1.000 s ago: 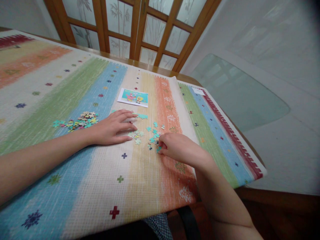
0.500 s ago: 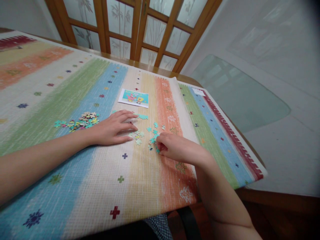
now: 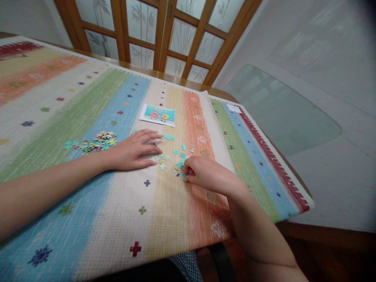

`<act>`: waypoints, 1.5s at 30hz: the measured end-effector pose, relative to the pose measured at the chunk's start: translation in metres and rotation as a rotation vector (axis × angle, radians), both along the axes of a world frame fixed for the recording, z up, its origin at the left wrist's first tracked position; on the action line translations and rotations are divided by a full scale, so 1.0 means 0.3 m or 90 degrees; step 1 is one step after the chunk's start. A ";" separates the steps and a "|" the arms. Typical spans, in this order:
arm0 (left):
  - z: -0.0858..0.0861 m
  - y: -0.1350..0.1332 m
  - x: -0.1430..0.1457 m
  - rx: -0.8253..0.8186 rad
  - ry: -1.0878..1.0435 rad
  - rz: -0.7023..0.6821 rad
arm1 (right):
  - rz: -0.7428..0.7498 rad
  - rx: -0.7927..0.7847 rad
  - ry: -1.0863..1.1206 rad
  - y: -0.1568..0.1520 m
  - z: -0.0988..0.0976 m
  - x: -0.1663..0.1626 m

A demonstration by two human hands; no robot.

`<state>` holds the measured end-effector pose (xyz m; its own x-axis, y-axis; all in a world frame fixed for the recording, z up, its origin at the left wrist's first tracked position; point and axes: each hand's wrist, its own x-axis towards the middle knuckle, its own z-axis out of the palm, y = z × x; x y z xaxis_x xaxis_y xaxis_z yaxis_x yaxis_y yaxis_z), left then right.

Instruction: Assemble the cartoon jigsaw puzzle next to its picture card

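My left hand (image 3: 133, 150) lies flat on the striped mat (image 3: 88, 196), fingers stretched out toward a small cluster of teal puzzle pieces (image 3: 163, 159). My right hand (image 3: 205, 174) rests just right of that cluster with its fingers curled in a pinch on a teal puzzle piece (image 3: 184, 175) at the mat's surface. More loose teal pieces (image 3: 179, 150) lie scattered just beyond both hands. A larger heap of mixed puzzle pieces (image 3: 96, 141) sits left of my left hand. A small picture card (image 3: 157, 114) lies farther back.
The mat covers a wooden table whose right edge (image 3: 293, 184) runs close to my right arm. A wooden door with frosted glass panes (image 3: 164, 35) stands behind the table. A pale floor with a glass sheet (image 3: 279, 109) is on the right.
My right hand has slid slightly left and toward the pieces, keeping its pinch. My left hand has stayed flat in place.
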<state>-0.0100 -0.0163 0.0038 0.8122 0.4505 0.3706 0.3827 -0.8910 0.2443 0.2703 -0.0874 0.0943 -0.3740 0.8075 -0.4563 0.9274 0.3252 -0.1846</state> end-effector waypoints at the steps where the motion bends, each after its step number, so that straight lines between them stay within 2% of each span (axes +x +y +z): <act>1: 0.000 0.000 0.000 0.001 0.001 0.000 | -0.004 0.011 -0.002 -0.002 -0.001 0.003; 6: -0.001 0.002 -0.001 0.004 0.001 -0.004 | -0.012 0.028 -0.032 -0.008 -0.003 0.013; 12: -0.001 0.001 0.000 0.008 0.001 -0.004 | 0.024 -0.008 0.026 -0.007 -0.013 0.018; 17: -0.004 0.003 -0.002 0.004 0.001 -0.004 | 0.024 0.009 0.065 -0.004 -0.024 0.026; 30: 0.002 -0.001 0.001 -0.008 -0.003 -0.003 | 0.068 -0.009 0.071 -0.001 -0.017 0.005; 38: -0.004 -0.001 0.000 -0.005 -0.006 0.003 | 0.070 -0.064 0.100 0.014 -0.011 0.019; 42: -0.005 0.000 0.002 0.000 -0.006 -0.001 | 0.035 -0.048 0.181 0.034 0.004 0.030; 45: -0.004 0.000 0.004 0.008 0.001 -0.002 | -0.071 0.004 0.351 0.076 -0.017 0.032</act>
